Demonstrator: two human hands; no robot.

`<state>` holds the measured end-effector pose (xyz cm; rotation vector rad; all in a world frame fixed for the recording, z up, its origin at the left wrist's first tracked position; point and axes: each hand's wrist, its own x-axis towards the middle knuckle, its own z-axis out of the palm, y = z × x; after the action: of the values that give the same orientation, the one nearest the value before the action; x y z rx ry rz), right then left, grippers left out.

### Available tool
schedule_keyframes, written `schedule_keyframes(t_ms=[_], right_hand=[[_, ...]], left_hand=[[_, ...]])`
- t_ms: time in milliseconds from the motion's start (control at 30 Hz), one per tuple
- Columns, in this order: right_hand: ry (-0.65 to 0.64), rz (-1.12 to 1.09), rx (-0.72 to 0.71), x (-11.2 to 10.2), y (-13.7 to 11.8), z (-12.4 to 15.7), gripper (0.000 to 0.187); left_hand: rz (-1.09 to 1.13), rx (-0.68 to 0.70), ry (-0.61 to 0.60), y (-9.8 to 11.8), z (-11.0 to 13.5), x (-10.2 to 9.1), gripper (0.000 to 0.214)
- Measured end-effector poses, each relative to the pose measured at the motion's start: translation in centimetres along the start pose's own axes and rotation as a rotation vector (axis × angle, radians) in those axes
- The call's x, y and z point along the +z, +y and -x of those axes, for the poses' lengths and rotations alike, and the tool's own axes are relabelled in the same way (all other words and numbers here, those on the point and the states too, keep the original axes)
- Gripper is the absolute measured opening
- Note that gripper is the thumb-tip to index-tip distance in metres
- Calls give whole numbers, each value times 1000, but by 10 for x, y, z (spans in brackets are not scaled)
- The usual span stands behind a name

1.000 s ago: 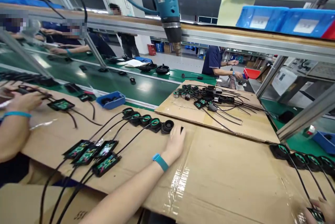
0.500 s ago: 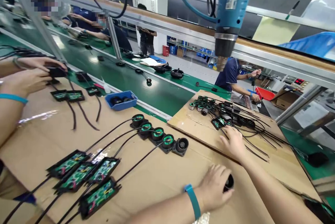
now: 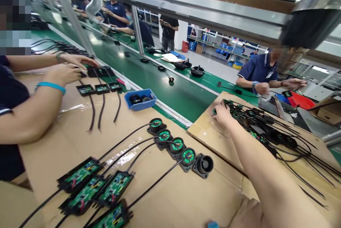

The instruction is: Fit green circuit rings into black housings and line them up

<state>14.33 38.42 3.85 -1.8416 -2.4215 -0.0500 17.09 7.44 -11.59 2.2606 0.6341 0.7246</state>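
My right hand [image 3: 223, 114] reaches to the left end of a pile on the far board, its fingers bent down among small round parts topped with green circuit boards [image 3: 214, 111]. What its fingertips grip is hidden. Low in the view, my left hand [image 3: 246, 215] is blurred and partly covered by my right forearm, so its fingers do not show. Ahead of it lies a row of black round housings; several have green discs [image 3: 188, 156] inside, and the nearest housing [image 3: 204, 164] has none. Cables link those discs to open black cases with green circuit boards [image 3: 114, 187].
Left, a co-worker's hands [image 3: 70, 73] work near black cases. A blue bin [image 3: 141, 100] with black parts stands at the conveyor [image 3: 176, 98]. A power tool [image 3: 309, 22] hangs upper right. Black cables [image 3: 301, 166] trail from the pile. Another person [image 3: 262, 70] stands beyond.
My right hand has moved left and away from me, from the pile's front boards to the small round parts. My left hand has shifted lower in view. The camera has turned left.
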Motion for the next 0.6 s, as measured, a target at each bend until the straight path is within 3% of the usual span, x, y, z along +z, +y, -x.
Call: schedule_keyframes(t_ms=[67, 167, 300, 433, 500, 600], right_hand=[[14, -44, -34, -14, -7, 28, 38], [76, -112, -37, -51, -11, 95, 46], [404, -323, 8, -122, -5, 206, 48], [693, -640, 127, -194, 6, 311, 54], [776, -648, 214, -220, 11, 357, 55], [700, -467, 378, -234, 14, 414, 53]], left_hand=[[-19, 8, -2, 7, 12, -17, 46], [-3, 75, 18, 19, 25, -46, 64], [49, 53, 92, 35, 30, -73, 55], [38, 49, 89, 43, 32, -80, 51], [21, 72, 102, 44, 32, -79, 49], [-39, 109, 173, 41, 31, -74, 46]])
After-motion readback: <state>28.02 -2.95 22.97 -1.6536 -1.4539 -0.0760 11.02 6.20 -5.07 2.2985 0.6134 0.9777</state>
